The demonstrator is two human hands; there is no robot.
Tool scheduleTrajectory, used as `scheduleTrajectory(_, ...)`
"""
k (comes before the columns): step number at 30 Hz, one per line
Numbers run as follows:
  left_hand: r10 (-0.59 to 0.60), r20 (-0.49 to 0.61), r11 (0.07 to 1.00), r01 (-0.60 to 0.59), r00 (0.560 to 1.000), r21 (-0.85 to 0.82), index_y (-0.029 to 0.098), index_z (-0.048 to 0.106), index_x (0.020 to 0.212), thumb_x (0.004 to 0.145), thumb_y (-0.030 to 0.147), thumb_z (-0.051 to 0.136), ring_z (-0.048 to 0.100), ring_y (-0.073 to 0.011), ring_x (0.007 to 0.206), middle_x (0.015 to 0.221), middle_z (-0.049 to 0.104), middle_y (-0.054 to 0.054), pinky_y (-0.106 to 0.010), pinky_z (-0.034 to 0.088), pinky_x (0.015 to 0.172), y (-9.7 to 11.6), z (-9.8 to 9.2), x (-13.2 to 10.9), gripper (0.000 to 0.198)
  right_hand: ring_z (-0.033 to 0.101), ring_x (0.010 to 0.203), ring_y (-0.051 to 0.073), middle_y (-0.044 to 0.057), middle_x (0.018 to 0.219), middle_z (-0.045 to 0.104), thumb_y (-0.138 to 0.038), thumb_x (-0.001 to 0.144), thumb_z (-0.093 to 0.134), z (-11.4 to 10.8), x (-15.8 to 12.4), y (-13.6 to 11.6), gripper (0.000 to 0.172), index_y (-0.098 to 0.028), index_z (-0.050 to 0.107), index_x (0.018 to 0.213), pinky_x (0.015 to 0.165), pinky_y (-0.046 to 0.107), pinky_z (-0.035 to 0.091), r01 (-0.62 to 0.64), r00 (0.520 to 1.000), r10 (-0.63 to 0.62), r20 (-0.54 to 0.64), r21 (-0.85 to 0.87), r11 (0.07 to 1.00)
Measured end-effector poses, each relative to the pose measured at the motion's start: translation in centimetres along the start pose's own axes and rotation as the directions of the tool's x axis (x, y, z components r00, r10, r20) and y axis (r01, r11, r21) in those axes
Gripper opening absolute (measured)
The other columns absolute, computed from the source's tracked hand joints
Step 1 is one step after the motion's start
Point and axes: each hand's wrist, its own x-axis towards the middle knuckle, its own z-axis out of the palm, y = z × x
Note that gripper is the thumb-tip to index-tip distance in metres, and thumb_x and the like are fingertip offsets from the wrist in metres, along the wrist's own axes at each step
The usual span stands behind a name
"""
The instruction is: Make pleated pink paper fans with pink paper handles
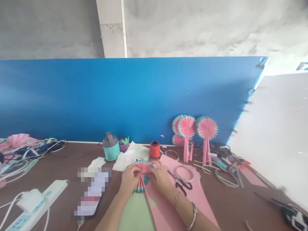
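A pleated pink paper fan [140, 183] with a blue-and-white zigzag edge is spread between my two hands, low in the middle of the view. My left hand [130, 177] pinches its left side near the centre. With bent fingers, my right hand [160, 175] grips the folds on the right. Under the hands lie pink paper sheets [166, 208] and a pale green sheet [137, 211]. Dark-handled scissors [180, 183] rest on the pink paper beside my right hand, next to a roll of pale tape [184, 173].
Finished-looking pink paper fans [186, 126] lean against the blue partition [120, 96]. Ahead stand a red thread spool [155, 149] and a teal cup [111, 149]. A phone [93, 194] and a power strip [36, 208] lie left. Loose strips [227, 179] clutter the right.
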Motion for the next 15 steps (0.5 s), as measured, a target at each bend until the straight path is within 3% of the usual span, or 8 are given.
scheduleTrajectory(4,-0.002,0.008,1.0,0.002,1.0,0.006,0.022,0.071,0.07,0.066,0.006,0.058,0.062,-0.0226,0.099,0.096,0.07,-0.006,-0.038,0.047,0.089,0.0,0.1,-0.1,0.021,0.042,0.108,0.025,0.007,0.119,0.053,-0.028,0.09,0.051,-0.4,0.0,0.1,0.022,-0.027,0.069,0.102,0.086,0.035,0.03,-0.018,0.999,0.019,0.027,-0.023,1.0)
scheduleTrajectory(10,0.001,0.001,1.0,-0.001,1.0,0.018,0.023,0.071,0.071,0.066,0.006,0.058,0.062,-0.0223,0.098,0.096,0.07,-0.005,-0.038,0.047,0.089,0.1,0.1,-0.1,0.021,0.042,0.109,0.023,0.005,0.121,0.051,-0.022,0.09,0.05,-1.3,0.1,0.2,0.022,-0.027,0.071,0.093,0.085,0.034,0.03,0.044,0.993,-0.042,0.107,-0.018,0.999)
scheduleTrajectory(15,-0.005,0.012,1.0,0.004,1.0,0.028,0.022,0.071,0.072,0.067,0.007,0.058,0.061,-0.0226,0.101,0.098,0.069,-0.007,-0.038,0.047,0.09,0.0,0.1,-0.1,0.02,0.042,0.108,0.023,0.005,0.119,0.052,-0.02,0.09,0.049,-1.2,0.2,0.3,0.023,-0.027,0.07,0.096,0.083,0.033,0.03,0.049,0.993,-0.044,0.107,-0.051,0.997)
